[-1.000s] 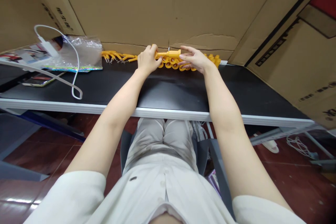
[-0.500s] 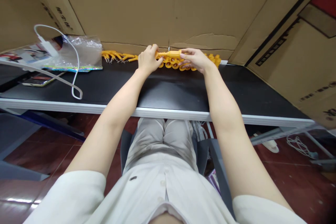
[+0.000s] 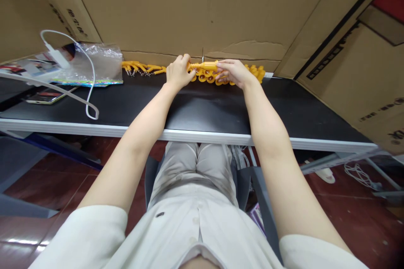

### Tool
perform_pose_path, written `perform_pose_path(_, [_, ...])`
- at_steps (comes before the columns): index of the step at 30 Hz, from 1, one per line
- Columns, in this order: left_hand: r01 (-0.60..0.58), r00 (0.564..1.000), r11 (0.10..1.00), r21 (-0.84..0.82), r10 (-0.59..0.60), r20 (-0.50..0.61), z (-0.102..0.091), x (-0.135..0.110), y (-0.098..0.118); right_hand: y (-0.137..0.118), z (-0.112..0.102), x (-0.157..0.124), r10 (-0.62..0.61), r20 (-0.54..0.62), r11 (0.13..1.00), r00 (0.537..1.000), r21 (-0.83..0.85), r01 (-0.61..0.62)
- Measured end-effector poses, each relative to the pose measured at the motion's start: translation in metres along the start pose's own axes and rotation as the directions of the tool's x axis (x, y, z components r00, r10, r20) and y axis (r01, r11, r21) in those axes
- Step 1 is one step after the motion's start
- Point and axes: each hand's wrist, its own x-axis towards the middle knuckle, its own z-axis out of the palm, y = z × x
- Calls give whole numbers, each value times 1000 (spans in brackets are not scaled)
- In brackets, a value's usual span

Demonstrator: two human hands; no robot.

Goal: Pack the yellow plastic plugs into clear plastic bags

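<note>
Near the back of the table, a yellow plastic piece (image 3: 209, 66) with a thin ribbed neck and a thicker cylinder lies level between my hands. My left hand (image 3: 179, 71) is closed around its thin end, thumb towards the cylinder. The fingertips of my right hand (image 3: 233, 71) pinch the thick end. Below and behind it sits a stack of yellow cylinders (image 3: 211, 79), their round ends facing me with shiny metal inside; my right hand partly covers them. To the left of my left hand is a row of slim yellow parts (image 3: 135, 66) with metal coil springs (image 3: 139, 73).
A cardboard wall (image 3: 202, 12) stands right behind the parts, with another cardboard panel (image 3: 356, 63) at right. On the left lie a clear plastic bag (image 3: 101, 61), a white cable (image 3: 94, 80) and a phone (image 3: 47, 97). The black tabletop (image 3: 208, 109) has a pale front edge.
Almost nothing differs. My right hand has shifted very slightly on the thick end of the yellow piece; my left hand stays in place.
</note>
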Motion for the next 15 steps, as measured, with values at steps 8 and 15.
perform_pose_path(8, [-60,998,997,-57,60,-2,8,5,-6,3,10,6,-53,-86,988,995,140,65])
perform_pose_path(15, [-192,981,968,-164,195,4,32,17,-29,22,-15,41,-304,-331,937,893,66,343])
